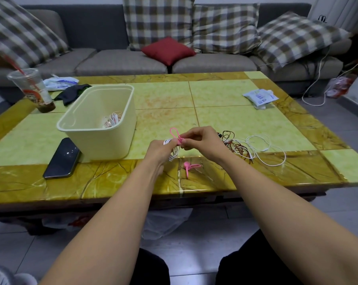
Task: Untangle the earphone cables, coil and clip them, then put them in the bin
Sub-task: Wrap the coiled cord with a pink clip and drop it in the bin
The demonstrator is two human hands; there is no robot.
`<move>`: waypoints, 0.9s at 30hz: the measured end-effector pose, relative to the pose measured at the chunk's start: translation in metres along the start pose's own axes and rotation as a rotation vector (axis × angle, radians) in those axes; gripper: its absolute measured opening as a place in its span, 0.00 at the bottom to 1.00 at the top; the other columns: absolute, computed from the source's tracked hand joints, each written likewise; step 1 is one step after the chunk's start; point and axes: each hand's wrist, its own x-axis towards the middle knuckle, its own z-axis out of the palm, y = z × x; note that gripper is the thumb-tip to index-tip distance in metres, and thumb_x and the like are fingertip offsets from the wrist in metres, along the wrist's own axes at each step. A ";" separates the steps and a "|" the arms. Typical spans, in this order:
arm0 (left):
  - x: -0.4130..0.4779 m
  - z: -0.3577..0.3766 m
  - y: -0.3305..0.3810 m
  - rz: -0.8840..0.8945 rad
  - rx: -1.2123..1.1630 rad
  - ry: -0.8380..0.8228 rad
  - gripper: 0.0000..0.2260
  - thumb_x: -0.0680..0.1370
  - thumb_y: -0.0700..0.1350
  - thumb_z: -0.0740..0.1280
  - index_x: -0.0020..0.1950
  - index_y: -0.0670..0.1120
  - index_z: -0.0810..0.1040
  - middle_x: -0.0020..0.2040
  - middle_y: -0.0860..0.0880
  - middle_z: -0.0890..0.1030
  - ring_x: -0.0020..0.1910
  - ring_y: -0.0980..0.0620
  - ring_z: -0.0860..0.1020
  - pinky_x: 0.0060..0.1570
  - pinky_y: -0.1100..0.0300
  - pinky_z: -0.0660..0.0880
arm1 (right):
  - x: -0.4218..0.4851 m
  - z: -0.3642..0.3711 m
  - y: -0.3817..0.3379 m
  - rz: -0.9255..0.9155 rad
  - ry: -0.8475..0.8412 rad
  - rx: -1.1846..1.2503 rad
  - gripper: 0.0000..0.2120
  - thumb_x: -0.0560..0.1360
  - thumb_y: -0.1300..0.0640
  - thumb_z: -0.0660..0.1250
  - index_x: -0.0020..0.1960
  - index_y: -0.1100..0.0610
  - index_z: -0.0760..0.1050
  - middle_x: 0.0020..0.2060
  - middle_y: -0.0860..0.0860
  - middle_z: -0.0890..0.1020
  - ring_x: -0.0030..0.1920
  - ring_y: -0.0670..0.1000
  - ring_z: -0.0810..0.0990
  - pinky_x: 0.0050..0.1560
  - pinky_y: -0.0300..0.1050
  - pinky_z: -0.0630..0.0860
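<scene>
Head camera is looking down at a low table [215, 99] with a shiny green and yellow stone top. A grey sofa [122, 62] is sitting behind it at twelve o'clock, and checked pillows [157, 21] and a small red cushion [168, 50] are resting on it. Grey floor tiles are showing around the table.

A cream bin [100, 140] is standing at ten o'clock from the hands, and some wound-up cables [112, 120] are lying in its bottom. A black phone [62, 158] is lying just beside the bin, at seven o'clock from it. A plastic cup [33, 89] with a red straw is standing far off at ten o'clock. A white packet [260, 96] is lying at two o'clock.

The left hand [160, 148] is curling its fingers round a white cable coil [175, 154] and holding it up over the near edge of the table. The right hand [204, 141] is pinching a pink clip [175, 134] at the top of that coil, and the clip's loop is sticking up. The two hands are nearly touching.

A second pink clip [189, 167] is lying on the table at six o'clock, just below the hands. A messy pile of brown and white cables [248, 147] is lying at three o'clock, near the right hand.
</scene>
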 end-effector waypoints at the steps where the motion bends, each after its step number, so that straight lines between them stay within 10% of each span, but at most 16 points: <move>1: 0.000 0.000 0.001 -0.003 -0.008 0.009 0.14 0.78 0.48 0.69 0.34 0.44 0.75 0.31 0.49 0.70 0.29 0.53 0.64 0.26 0.63 0.61 | 0.000 -0.001 0.001 0.016 0.011 0.037 0.07 0.74 0.66 0.72 0.51 0.65 0.82 0.40 0.59 0.85 0.39 0.51 0.84 0.44 0.40 0.81; 7: 0.002 -0.004 0.000 0.029 -0.103 0.105 0.12 0.78 0.47 0.69 0.38 0.43 0.74 0.32 0.49 0.69 0.31 0.52 0.65 0.32 0.60 0.62 | 0.001 -0.012 0.004 0.136 0.155 -0.066 0.05 0.76 0.62 0.66 0.49 0.60 0.80 0.38 0.54 0.82 0.34 0.47 0.80 0.34 0.40 0.76; 11: 0.007 -0.010 -0.004 0.137 -0.077 0.148 0.21 0.77 0.45 0.69 0.30 0.47 0.62 0.29 0.49 0.62 0.29 0.51 0.60 0.31 0.59 0.57 | -0.006 -0.010 0.006 0.240 -0.206 -0.169 0.05 0.78 0.62 0.66 0.52 0.61 0.79 0.40 0.53 0.82 0.34 0.47 0.79 0.35 0.38 0.76; 20: 0.002 -0.018 0.006 0.279 -0.161 0.119 0.08 0.76 0.44 0.71 0.45 0.39 0.82 0.39 0.48 0.78 0.38 0.55 0.73 0.29 0.76 0.67 | -0.011 0.003 0.014 0.269 -0.403 -0.567 0.19 0.70 0.57 0.77 0.57 0.54 0.75 0.49 0.51 0.79 0.47 0.49 0.78 0.41 0.38 0.73; 27: 0.001 -0.022 0.006 0.239 -0.131 0.112 0.07 0.74 0.45 0.73 0.48 0.42 0.84 0.42 0.47 0.79 0.41 0.53 0.73 0.33 0.71 0.69 | 0.001 -0.005 0.016 0.171 0.076 -0.540 0.19 0.72 0.59 0.74 0.61 0.56 0.74 0.53 0.52 0.76 0.49 0.50 0.77 0.46 0.42 0.74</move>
